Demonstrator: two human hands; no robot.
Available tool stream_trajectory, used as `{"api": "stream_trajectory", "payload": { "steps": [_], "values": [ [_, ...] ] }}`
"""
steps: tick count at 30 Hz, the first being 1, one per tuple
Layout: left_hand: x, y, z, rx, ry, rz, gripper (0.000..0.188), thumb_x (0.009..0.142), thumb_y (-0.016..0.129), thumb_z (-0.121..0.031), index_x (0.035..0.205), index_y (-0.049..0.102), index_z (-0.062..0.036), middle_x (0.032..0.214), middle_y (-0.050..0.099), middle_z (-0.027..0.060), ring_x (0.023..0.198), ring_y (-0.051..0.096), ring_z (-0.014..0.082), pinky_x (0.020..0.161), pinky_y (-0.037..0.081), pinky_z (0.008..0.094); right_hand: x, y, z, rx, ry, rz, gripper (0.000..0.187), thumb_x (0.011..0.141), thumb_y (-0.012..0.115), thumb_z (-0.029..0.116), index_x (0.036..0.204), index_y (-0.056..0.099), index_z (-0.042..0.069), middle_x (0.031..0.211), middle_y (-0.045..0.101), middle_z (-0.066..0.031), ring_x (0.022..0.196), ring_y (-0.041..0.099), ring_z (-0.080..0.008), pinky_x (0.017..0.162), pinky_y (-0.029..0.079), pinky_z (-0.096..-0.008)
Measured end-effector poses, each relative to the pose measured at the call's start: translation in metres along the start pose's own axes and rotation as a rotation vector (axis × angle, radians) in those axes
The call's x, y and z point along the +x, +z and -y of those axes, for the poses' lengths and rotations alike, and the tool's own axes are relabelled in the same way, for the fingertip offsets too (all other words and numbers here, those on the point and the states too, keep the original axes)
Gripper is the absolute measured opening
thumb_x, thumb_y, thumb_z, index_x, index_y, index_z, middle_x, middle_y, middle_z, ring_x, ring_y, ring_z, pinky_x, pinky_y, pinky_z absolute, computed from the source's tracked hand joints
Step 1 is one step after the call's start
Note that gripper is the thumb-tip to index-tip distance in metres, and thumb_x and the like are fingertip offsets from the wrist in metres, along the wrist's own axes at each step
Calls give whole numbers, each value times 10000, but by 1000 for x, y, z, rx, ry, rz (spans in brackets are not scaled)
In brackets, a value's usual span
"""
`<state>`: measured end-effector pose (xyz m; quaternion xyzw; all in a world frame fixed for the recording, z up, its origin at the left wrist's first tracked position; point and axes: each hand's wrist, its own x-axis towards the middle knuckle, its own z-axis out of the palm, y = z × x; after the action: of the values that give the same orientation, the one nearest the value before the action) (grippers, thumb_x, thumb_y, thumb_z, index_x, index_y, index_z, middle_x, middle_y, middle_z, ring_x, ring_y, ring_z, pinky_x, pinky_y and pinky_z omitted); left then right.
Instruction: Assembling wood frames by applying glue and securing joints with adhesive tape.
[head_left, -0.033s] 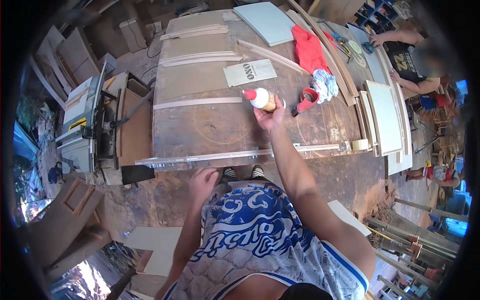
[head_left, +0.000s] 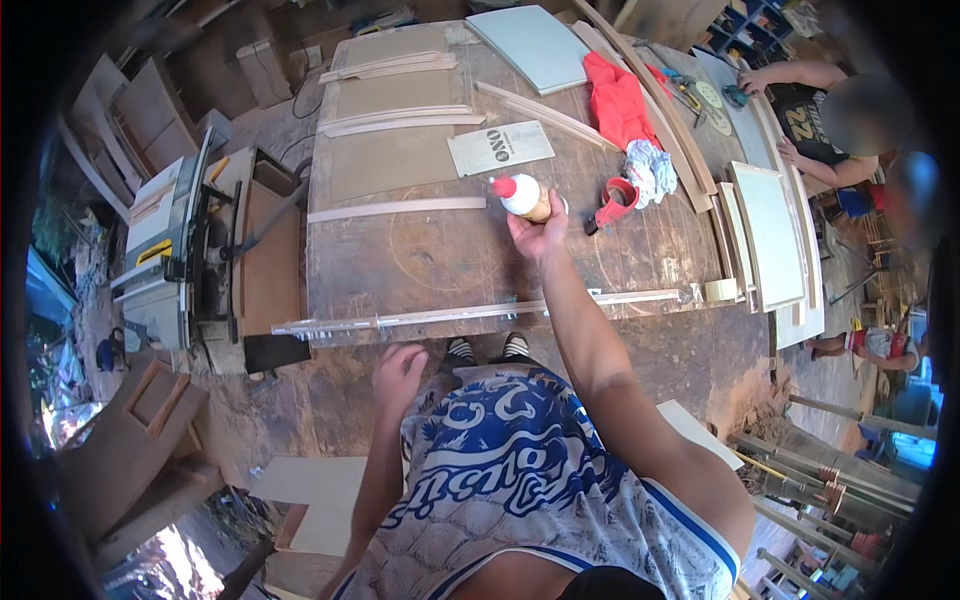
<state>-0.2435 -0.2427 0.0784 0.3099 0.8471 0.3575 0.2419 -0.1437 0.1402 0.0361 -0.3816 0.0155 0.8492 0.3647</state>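
Observation:
My right hand [head_left: 540, 232] reaches over the wooden workbench [head_left: 420, 260], wrapped round a white glue bottle [head_left: 521, 196] with a red cap. The bottle is tilted, its cap toward the far left. My left hand [head_left: 400, 372] hangs just off the bench's near edge, its fingers loosely bent and nothing seen in them. Along that edge lies a long thin wood strip [head_left: 460, 314] with whitish smears. Another pale strip [head_left: 400, 209] lies left of the bottle. Right of it are a red tape roll or ring-like tool [head_left: 617, 199] and a crumpled white-blue cloth [head_left: 650, 172].
Thin wood strips [head_left: 400, 120], a printed card [head_left: 500, 147], a red cloth [head_left: 617, 98] and a pale blue panel [head_left: 530, 48] lie on the bench. A table saw [head_left: 170, 255] stands left. At the far right a person [head_left: 815, 120] works by framed panels [head_left: 768, 235].
My left hand has drifted slightly to the left. The glue bottle stays in my right hand at nearly the same spot.

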Motion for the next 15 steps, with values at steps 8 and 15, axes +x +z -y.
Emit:
{"api": "stream_trajectory", "payload": {
  "steps": [8, 15],
  "values": [
    [-5, -31, 67, -125, -113, -67, 196, 929, 726, -191, 1041, 751, -33, 900, 685, 84, 797, 660, 197, 741, 520, 312, 77, -1, 25, 386, 71, 106, 693, 947, 545, 688, 1240, 631, 65, 1062, 675, -138, 863, 691, -298, 699, 636, -311],
    [31, -22, 47, -123, 4, 21, 215, 935, 727, -216, 1067, 745, -47, 897, 678, 69, 777, 645, 180, 710, 506, 307, 46, -23, 19, 304, 151, 0, 706, 1007, 472, 644, 1255, 606, -3, 1089, 698, -164, 894, 724, -272, 695, 648, -307]
  ]
}}
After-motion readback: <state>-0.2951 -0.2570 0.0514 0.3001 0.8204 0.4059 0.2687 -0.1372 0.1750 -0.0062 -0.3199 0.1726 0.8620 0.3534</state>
